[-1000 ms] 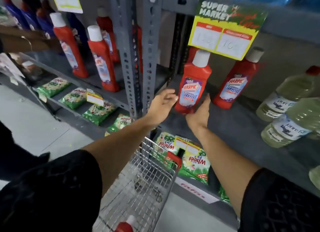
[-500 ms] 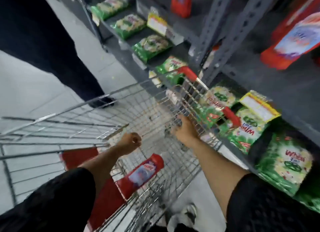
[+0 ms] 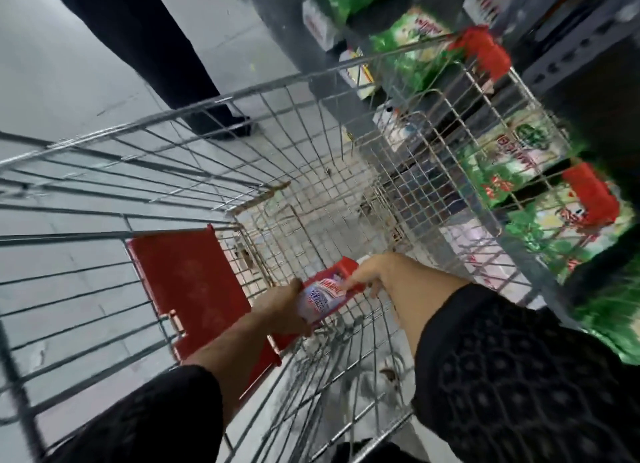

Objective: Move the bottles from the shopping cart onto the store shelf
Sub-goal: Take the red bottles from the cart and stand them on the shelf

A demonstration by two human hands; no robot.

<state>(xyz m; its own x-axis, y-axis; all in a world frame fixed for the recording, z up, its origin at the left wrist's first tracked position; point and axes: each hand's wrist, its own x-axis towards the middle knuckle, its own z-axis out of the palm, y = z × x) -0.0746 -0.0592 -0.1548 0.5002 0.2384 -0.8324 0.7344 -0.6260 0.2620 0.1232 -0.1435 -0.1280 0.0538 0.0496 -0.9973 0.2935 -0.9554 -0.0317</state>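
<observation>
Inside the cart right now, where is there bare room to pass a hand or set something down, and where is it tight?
Free: the cart floor ahead of the red bottle, out to the far end wall. Crowded: the near end, where the left hand and right hand flank the bottle beside the red flap.

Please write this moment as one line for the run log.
stage: pickup | left hand: on red bottle | right hand: on bottle | place: cart

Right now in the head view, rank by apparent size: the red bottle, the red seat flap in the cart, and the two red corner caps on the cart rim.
1. Red seat flap: largest.
2. Red bottle, partly covered by both hands.
3. Two red corner caps: smallest, alike; not ranked against each other.
</observation>
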